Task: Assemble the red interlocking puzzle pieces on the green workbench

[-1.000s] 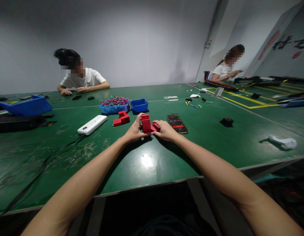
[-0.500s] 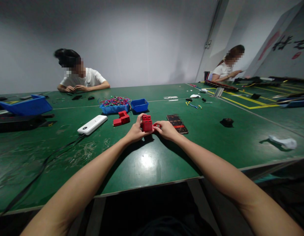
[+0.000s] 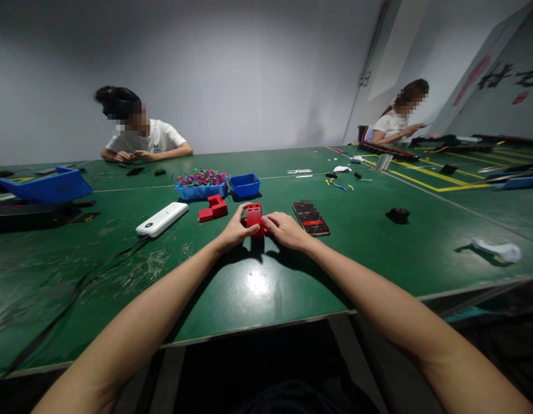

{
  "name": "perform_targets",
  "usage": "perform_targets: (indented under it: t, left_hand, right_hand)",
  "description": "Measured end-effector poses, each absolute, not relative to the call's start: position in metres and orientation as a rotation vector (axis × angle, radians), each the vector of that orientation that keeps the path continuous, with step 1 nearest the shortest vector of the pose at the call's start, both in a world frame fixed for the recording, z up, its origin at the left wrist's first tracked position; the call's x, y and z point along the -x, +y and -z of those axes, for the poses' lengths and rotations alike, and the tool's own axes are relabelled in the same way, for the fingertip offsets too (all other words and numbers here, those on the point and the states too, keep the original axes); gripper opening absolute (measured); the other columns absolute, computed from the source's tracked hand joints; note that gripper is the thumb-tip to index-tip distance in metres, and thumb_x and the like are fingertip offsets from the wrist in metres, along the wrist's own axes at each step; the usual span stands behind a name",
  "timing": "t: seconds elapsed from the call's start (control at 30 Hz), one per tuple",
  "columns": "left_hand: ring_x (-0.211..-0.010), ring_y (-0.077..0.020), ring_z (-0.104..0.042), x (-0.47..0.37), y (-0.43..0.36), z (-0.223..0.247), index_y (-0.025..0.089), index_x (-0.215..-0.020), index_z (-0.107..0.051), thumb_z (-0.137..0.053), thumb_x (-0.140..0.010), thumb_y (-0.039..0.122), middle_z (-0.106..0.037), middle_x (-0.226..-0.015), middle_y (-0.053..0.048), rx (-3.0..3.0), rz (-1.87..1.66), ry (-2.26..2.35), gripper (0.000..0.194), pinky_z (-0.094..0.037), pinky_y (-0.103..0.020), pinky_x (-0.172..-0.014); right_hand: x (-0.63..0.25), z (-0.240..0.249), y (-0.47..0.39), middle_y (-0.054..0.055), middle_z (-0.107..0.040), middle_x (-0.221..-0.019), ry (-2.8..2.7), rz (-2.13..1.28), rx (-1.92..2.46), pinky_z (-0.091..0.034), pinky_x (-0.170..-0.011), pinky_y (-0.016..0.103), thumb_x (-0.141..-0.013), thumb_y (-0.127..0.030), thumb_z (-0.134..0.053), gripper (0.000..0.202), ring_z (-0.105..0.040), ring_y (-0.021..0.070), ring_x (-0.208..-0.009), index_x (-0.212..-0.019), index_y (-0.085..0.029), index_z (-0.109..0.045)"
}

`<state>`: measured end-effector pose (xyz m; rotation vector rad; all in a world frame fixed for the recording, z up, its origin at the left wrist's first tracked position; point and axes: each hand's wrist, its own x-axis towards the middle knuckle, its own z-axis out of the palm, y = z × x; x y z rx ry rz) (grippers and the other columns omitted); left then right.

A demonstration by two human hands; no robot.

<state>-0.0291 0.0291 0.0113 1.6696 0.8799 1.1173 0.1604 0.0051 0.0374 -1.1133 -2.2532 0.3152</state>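
Observation:
A red block-shaped part (image 3: 253, 214) with small holes in its top is held just above the green table (image 3: 292, 282). My left hand (image 3: 235, 232) grips it from the left, thumb across its near face. My right hand (image 3: 283, 229) is closed at its right side, fingers on a red piece that they mostly hide. More red blocks (image 3: 217, 206) lie beyond my left hand. To the right of my right hand is a phone (image 3: 311, 218) with a lit timer screen.
Behind the red blocks stand a blue tray of colourful wires (image 3: 201, 187) and a smaller blue bin (image 3: 245, 185). A white power bank (image 3: 163, 219) with a black cable lies left. A black object (image 3: 398, 215) sits right. Two people sit across the table.
The red part has turned and shifted slightly left between my hands. My right hand has moved left against it, and my left thumb now lies across its front.

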Motion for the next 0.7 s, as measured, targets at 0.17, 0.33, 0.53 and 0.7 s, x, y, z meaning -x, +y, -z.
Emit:
perform_targets:
  t: [0.17,0.33,0.53,0.7]
  left_hand:
    - [-0.091,-0.0204,-0.062,0.02,0.024,-0.015,0.018,-0.117,-0.046,-0.048,-0.074,0.074,-0.061,-0.108,-0.009,-1.525,-1.227,0.848,0.072,-0.053,-0.032,-0.077]
    - [-0.081,-0.0149,-0.061,0.001,0.014,-0.02,0.022,-0.113,-0.043,-0.054,-0.081,0.057,-0.059,-0.097,-0.002,-1.395,-1.295,0.92,0.049,-0.053,-0.031,-0.077]
    - [-0.089,-0.0142,-0.061,-0.009,0.0,-0.024,0.027,-0.12,-0.034,-0.041,-0.088,0.058,-0.053,-0.111,-0.004,-1.41,-1.413,0.793,0.045,-0.052,-0.033,-0.085]
    - [-0.092,-0.0155,-0.06,-0.013,-0.012,-0.022,0.029,-0.124,-0.029,-0.039,-0.089,0.058,-0.049,-0.117,-0.006,-1.621,-1.442,0.752,0.047,-0.052,-0.037,-0.086]
  right_hand:
    - [-0.159,-0.038,0.001,0.008,-0.065,-0.095,-2.312,-0.357,1.101,-0.04,-0.085,0.032,-0.096,-0.047,-0.035,0.044,-0.056,0.0179,-0.09,-0.097,-0.017,-0.067]
    - [-0.159,-0.035,0.003,0.008,-0.065,-0.094,-2.244,-0.413,1.095,-0.042,-0.086,0.035,-0.09,-0.052,-0.048,0.041,-0.057,0.0189,-0.09,-0.1,-0.017,-0.066]
    - [-0.158,-0.035,0.002,0.01,-0.062,-0.114,-1.966,-0.757,0.887,-0.049,-0.086,0.034,-0.08,-0.046,-0.063,0.052,-0.06,0.0197,-0.098,-0.123,-0.017,-0.056]
    - [-0.157,-0.036,-0.002,0.009,-0.063,-0.114,-1.949,-0.874,0.749,-0.053,-0.081,0.031,-0.068,-0.036,-0.074,0.064,-0.063,0.02,-0.094,-0.125,-0.016,-0.054]
